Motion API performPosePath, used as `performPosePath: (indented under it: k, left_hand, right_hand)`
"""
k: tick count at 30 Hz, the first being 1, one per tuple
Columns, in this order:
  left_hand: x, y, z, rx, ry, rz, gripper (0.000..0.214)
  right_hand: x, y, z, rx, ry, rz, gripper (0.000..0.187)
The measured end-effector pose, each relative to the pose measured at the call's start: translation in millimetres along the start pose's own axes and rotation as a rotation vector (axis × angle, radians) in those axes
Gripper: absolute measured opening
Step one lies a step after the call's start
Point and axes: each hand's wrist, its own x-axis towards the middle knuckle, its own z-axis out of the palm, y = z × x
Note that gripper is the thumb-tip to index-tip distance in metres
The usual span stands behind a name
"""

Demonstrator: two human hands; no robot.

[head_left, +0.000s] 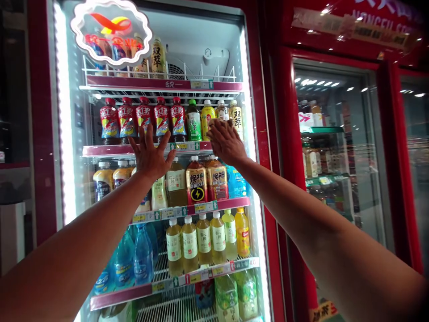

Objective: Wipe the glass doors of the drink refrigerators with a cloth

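My left hand (pixel 149 154) is open with fingers spread, palm flat against the glass door (pixel 187 40) of a red drinks fridge, in front of the second shelf (pixel 100 150). My right hand (pixel 225 141) lies flat on the same glass a little to the right, fingers stretched up over the yellow and green bottles (pixel 193 120). A pale patch sits under its fingertips; I cannot make out what it is. Behind the glass stand red-labelled bottles (pixel 145 117), amber bottles (pixel 196 183), green tea bottles (pixel 189 243) and blue water bottles (pixel 143 255).
A lit logo sticker (pixel 111 31) sits at the door's top left. The red frame (pixel 268 147) separates this fridge from a second glass-door fridge (pixel 335 147) on the right, holding a few items. A dark area and white object (pixel 11 232) lie to the left.
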Motion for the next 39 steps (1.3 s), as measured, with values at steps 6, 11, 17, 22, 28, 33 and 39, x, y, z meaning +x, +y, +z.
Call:
performPosePath:
  k: [6, 11, 17, 22, 28, 33, 39]
  left_hand:
    - [2, 31, 15.7, -0.088, -0.008, -0.074, 0.074]
    - [4, 44, 24.7, -0.106, 0.023, -0.123, 0.087]
    - [-1, 49, 23.0, -0.076, 0.028, -0.096, 0.067]
    - [-2, 50, 23.3, -0.062, 0.034, -0.110, 0.066]
    - [-4, 50, 23.7, -0.043, 0.027, -0.113, 0.065]
    - [-4, 52, 21.8, -0.043, 0.017, -0.112, 0.066]
    - [-5, 50, 23.0, -0.040, -0.012, -0.094, 0.066]
  right_hand:
    - [-4, 0, -2, -0.046, -0.008, 0.116, 0.061]
    - [-13, 19, -14, -0.052, -0.066, 0.019, 0.061]
    - [-8, 24, 6, -0.029, 0.091, 0.182, 0.063]
    - [-22, 21, 3, -0.019, 0.023, 0.071, 0.063]
    - [-23, 58, -12, -0.051, 0.040, 0.178, 0.063]
    - [-19, 49, 1, -0.048, 0.119, 0.260, 0.065]
    - [-42, 64, -16, -0.079, -0.013, 0.024, 0.061]
